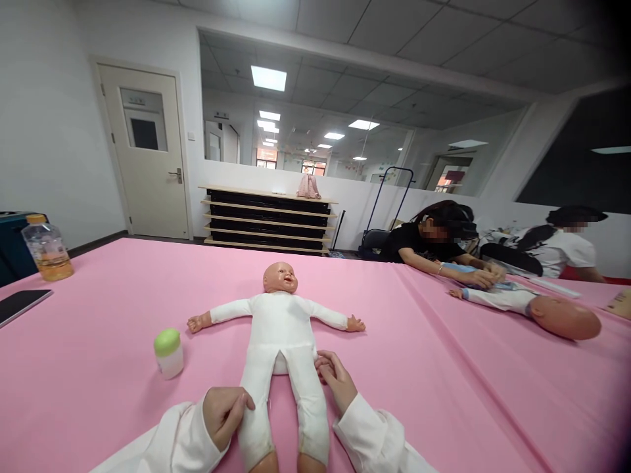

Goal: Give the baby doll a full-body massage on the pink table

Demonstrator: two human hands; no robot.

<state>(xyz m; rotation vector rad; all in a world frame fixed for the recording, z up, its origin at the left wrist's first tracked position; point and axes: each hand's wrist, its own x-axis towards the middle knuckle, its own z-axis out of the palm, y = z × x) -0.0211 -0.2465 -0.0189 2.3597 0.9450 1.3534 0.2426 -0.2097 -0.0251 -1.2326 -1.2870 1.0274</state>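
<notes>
I observe the baby doll [282, 328] lying face up on the pink-covered worktop [404, 401], arms outspread, a green-lidded jar [168, 355] upright nearby. My left hand [224, 410] is curled against its leg; whether it pinches fabric, I cannot tell. My right hand [338, 379], fingers loosely parted, lies at its hip.

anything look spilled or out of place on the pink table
Nothing looks spilled. Only the pink cloth seems a bit untidy: long creases run along its right side, while the area around the nearer doll looks smoother. The green-lidded jar and yellow-capped bottle are both standing and closed.
</notes>
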